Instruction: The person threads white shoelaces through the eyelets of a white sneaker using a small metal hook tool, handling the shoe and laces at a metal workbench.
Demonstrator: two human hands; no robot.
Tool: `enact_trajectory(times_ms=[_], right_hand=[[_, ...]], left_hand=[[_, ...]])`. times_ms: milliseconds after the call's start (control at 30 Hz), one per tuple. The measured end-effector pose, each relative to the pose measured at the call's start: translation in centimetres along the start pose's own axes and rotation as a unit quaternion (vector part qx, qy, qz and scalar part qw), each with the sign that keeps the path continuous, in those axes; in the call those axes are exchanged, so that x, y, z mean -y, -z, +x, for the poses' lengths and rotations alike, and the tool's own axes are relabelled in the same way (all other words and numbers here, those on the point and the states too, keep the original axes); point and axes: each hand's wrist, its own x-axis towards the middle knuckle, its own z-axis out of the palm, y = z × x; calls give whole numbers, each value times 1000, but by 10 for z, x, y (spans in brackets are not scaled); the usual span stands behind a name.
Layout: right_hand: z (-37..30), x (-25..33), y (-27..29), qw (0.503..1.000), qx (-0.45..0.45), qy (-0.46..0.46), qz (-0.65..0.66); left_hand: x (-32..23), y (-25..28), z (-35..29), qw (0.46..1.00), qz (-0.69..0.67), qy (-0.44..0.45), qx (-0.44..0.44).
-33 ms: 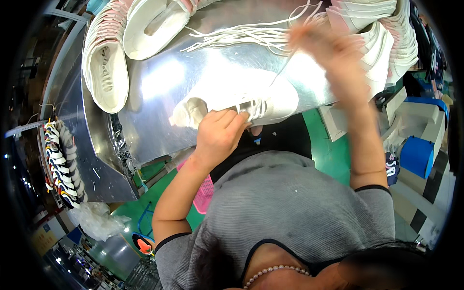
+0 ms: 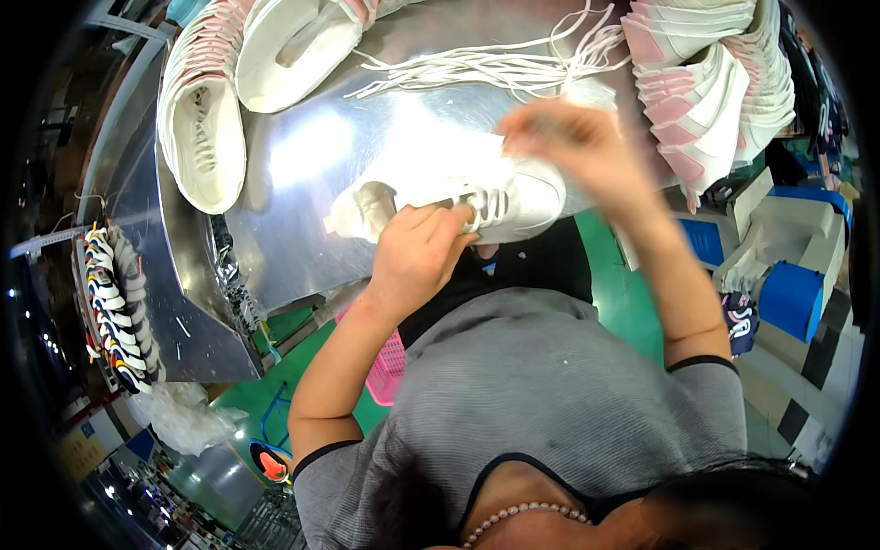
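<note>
A white lace-up shoe (image 2: pixel 530 203) lies on its side near the table's front edge, toe to the right, with white laces (image 2: pixel 491 207) threaded across its opening. My left hand (image 2: pixel 414 249) is closed on the shoe's edge beside the lacing, fingertips at the opening. Above the toe, my right hand (image 2: pixel 573 142) is blurred by motion. Its fingers look curled together, and what they hold is hidden.
Loose white laces (image 2: pixel 477 69) lie across the back of the metal table (image 2: pixel 302 220). Stacked white-and-pink shoe uppers (image 2: pixel 692 101) stand at the right, and more white shoe pieces (image 2: pixel 202 151) at the left. A pink basket (image 2: pixel 387 371) sits below the table.
My right hand has come down and left, from beside the loose laces to over the shoe's toe. The thin strand between it and the shoe no longer shows. My left hand has stayed put.
</note>
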Motion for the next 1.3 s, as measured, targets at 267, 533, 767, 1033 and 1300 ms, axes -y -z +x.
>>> enact_trajectory(times_ms=[267,533,767,1033,1300], right_hand=[[16,-66,-33,993,8,-2,-118],[1,-48,-23,989,135,-52,-15],[16,-85,-30,978,-31,19,-208],[-22,-52,-24,971,-11,-6,-239],[-20,-62,-27,928,-3,67,-365]], left_hand=[[-10,16,14,903,-69,410,110],[7,-3,7,928,-106,357,6],[7,-16,6,933,-41,357,-32],[1,-22,3,940,-26,333,-68],[-4,-20,6,940,-48,331,-65]])
